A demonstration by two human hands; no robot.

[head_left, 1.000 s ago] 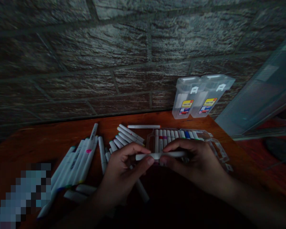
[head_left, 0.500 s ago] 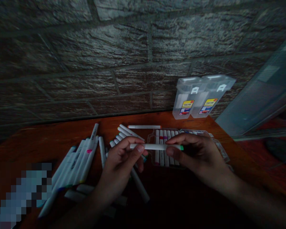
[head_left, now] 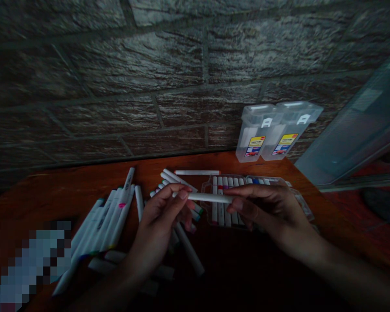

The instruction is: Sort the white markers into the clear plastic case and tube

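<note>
Many loose markers [head_left: 115, 214] around held marker [head_left: 211, 198]

Free to pass over bare desk [head_left: 52, 188] at the far left, between the brick wall [head_left: 169, 86] and the big heap of markers [head_left: 110, 216]. Free along the wall's foot, save for a lone marker [head_left: 196, 172] lying crosswise. At centre, blocked by a smaller cluster of markers [head_left: 177, 178], partly under the left hand [head_left: 159, 225]. Between left hand and right hand [head_left: 273, 212], barred by the held marker [head_left: 209, 198]. On the right, blocked low by the open case [head_left: 304, 207]. At the back right, closed off by two upright clear boxes [head_left: 273, 130] and a slanted glass pane [head_left: 354, 130] beside them.
</note>
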